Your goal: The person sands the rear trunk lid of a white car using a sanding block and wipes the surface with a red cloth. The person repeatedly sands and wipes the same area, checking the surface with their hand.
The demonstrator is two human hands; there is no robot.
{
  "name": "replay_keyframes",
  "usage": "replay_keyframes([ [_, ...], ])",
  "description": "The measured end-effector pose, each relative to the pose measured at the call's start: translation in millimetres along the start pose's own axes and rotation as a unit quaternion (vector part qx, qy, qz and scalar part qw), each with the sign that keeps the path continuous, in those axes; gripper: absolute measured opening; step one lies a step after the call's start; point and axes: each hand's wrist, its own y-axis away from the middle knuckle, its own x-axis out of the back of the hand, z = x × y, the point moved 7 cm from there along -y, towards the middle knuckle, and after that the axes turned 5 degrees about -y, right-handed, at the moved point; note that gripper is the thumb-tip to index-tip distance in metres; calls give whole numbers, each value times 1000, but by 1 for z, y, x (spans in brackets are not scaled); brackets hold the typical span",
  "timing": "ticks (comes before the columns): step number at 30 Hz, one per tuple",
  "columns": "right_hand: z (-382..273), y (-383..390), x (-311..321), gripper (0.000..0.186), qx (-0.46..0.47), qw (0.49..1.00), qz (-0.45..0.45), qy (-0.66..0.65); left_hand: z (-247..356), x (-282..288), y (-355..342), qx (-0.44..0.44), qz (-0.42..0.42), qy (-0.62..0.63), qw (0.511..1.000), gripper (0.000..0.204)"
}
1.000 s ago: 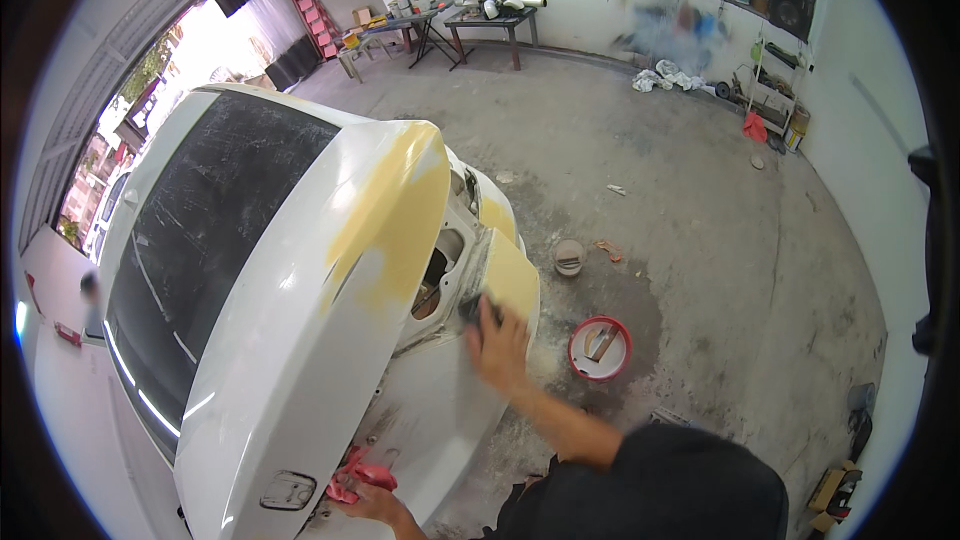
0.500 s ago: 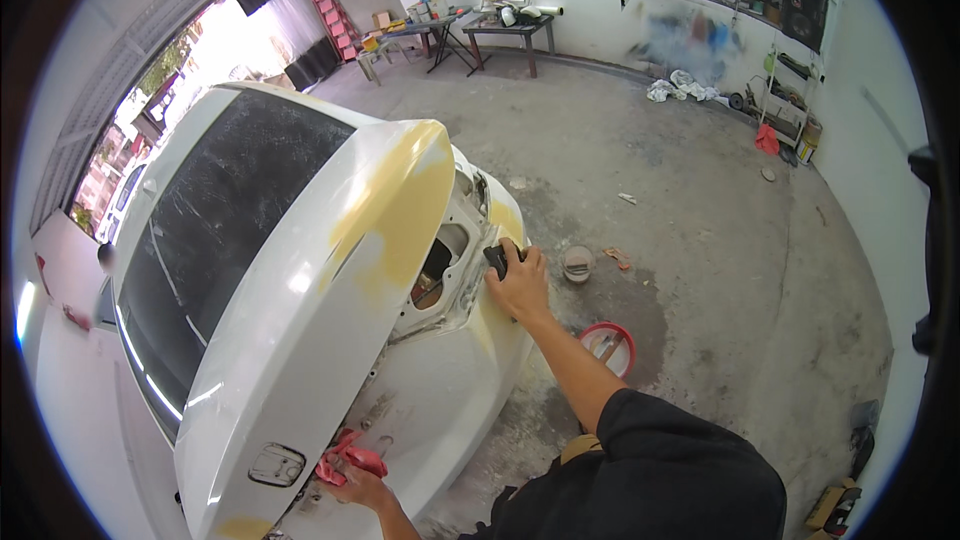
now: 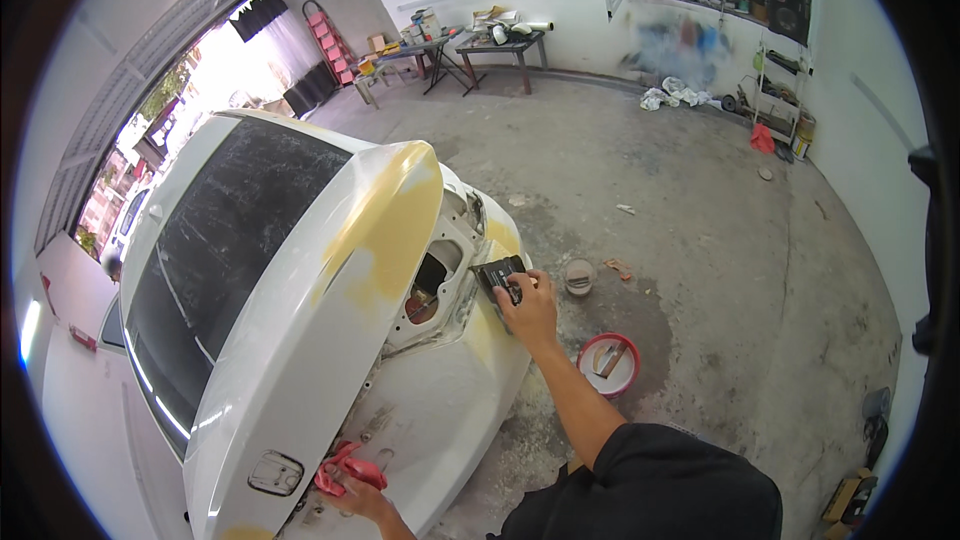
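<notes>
In front of me stands a white car (image 3: 235, 340) with yellowish filler patches on its trunk lid and rear corner. My right hand (image 3: 530, 308) grips a black sheet of sandpaper (image 3: 499, 278) with pale print on it, at the filler-patched corner beside the taillight opening (image 3: 430, 280). The sheet stands partly off the panel; whether its lower edge touches I cannot tell. At the lower left, my left hand (image 3: 358, 496) is closed around a crumpled red cloth (image 3: 350, 466) over the rear panel, just below the trunk lid's edge.
On the concrete floor by the car's corner stand a small round tub (image 3: 578, 275) and a red-rimmed bucket (image 3: 610, 363) with tools in it. Worktables (image 3: 505, 43) hold supplies at the back. A pink stepladder (image 3: 330, 40) leans near the bright doorway; white rags (image 3: 675, 93) lie along the far wall.
My right hand has moved slightly down, and the sandpaper now shows more of its printed face. My left hand stays low with the red cloth. The view has shifted slightly.
</notes>
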Motion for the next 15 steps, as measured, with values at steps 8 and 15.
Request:
replay_keyframes([
  [8, -3, 10, -6, 42, -65, 997, 24, 47, 20, -12, -1, -18, -78, 95, 992, 49],
  [15, -8, 13, -11, 52, -81, 995, 28, 48, 16, -12, 2, -12, -55, 84, 995, 46],
])
